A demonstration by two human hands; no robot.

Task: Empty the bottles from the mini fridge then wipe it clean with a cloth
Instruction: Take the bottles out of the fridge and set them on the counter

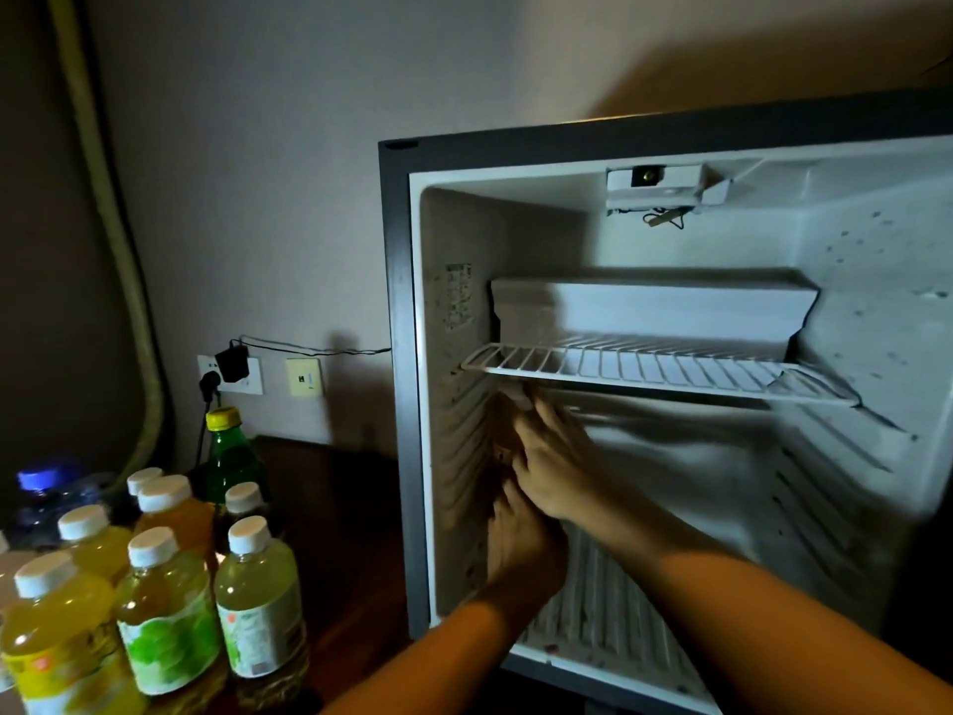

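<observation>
Both hands, left hand (521,549) and right hand (554,467), clasp one last bottle (508,430) inside the mini fridge (407,353), so lifting it out likely precedes wiping.

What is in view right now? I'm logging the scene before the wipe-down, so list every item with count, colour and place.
mini fridge: one, dark shell, white inside, door open, right of frame.
wire shelf: one, white, mid-height inside the fridge.
bottles: about ten in a group, yellow, green and amber drinks with white caps, one tall green with a yellow cap, one clear with a blue cap; on the dark surface at left.
wall sockets: two plates, pale, on the wall; a black adapter plugged into one.
left hand: inside the fridge by its left wall, grip unclear.
right hand: just above the left hand, fingers reaching under the shelf.
</observation>
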